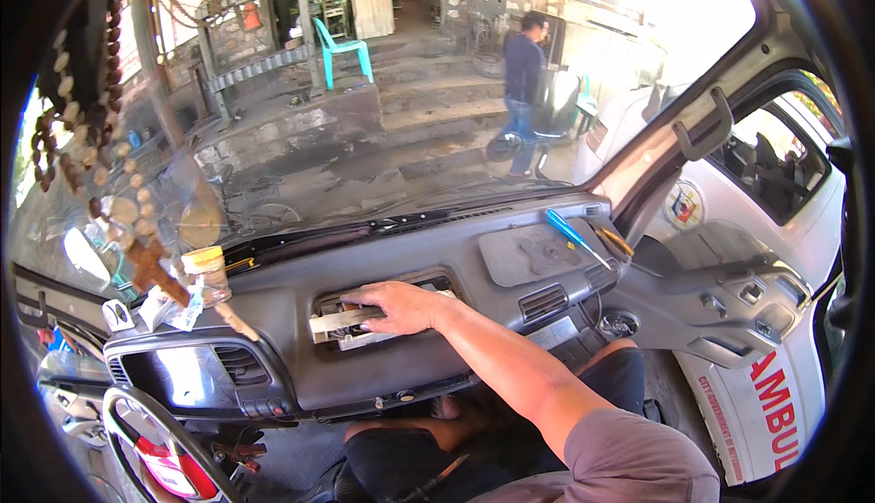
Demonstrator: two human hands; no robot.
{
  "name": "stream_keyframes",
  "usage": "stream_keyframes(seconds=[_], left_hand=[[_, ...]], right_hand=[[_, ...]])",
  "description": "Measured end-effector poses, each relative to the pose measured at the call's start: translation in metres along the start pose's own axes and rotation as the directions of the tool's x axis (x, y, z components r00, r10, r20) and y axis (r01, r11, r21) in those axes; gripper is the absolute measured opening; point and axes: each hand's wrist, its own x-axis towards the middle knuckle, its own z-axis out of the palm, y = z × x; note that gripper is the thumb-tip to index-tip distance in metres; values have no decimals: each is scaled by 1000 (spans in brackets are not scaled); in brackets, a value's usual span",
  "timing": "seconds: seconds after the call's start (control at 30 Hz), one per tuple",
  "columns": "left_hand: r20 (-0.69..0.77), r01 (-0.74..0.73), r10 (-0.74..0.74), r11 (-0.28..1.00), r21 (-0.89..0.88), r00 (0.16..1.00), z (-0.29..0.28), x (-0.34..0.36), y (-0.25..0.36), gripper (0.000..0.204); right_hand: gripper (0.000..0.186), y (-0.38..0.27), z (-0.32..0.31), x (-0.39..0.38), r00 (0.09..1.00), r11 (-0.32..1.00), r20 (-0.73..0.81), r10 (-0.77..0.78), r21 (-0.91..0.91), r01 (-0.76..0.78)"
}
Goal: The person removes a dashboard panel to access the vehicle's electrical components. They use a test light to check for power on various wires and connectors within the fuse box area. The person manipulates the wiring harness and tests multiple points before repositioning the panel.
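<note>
across the middle of the dashboard (pixel 351 383), as the head view showed it, the right hand (pixel 399 307) lay palm down over a roughly rectangular opening (pixel 321 303). its fingers reached over a pale metal bar (pixel 333 323) in that opening, on the dashboard's upper face; whether they grasped the bar or only rested on it could not be told. the left hand could not be made out, so its state could not be told either. the right forearm (pixel 510 353) came in bare from below the dashboard, under a greyish sleeve (pixel 643 453).

toward the dashboard's right end lay a screwdriver (pixel 560 225) with a blue handle, and just beside it a tool with an orange-brown handle (pixel 616 241). on the dashboard's left part stood a small tub with a yellow lid (pixel 209 275), and a wooden cross (pixel 157 268) on a beaded string hung near it. beyond the dashboard, outside the windshield, were a turquoise plastic chair (pixel 341 48) and a person in blue jeans (pixel 522 84). right of the dashboard, a vehicle door (pixel 729 293) stood open.
</note>
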Motion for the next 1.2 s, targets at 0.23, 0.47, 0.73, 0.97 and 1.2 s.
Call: stream_keyframes(seconds=[0.23, 0.47, 0.73, 0.97, 1.2], left_hand=[[40, -25, 28, 997, -68, 999, -21, 7, -4, 48], [82, -39, 52, 989, -146, 995, -31, 10, -36, 45], [-109, -56, 41, 989, -140, 993, 27, -38, -14, 37], [-85, -138, 132, 988, -66, 988, 30, -57, -6, 37], [7, -52, 55, 982, -183, 998, 24, -39, -14, 33]], right_hand=[[68, 5, 0, 0, 998, 998, 3, -57, -31, 57], [70, -5, -8, -3, 984, 986, 81, 160, -68, -154], [68, -11, -5, -1, 996, 994, 1, 92, 65, -92], [70, -12, -3, 0, 979, 977, -5, 206, 50, -205], [70, 12, -4, -7, 987, 987, -35, 157, -11, -158]])
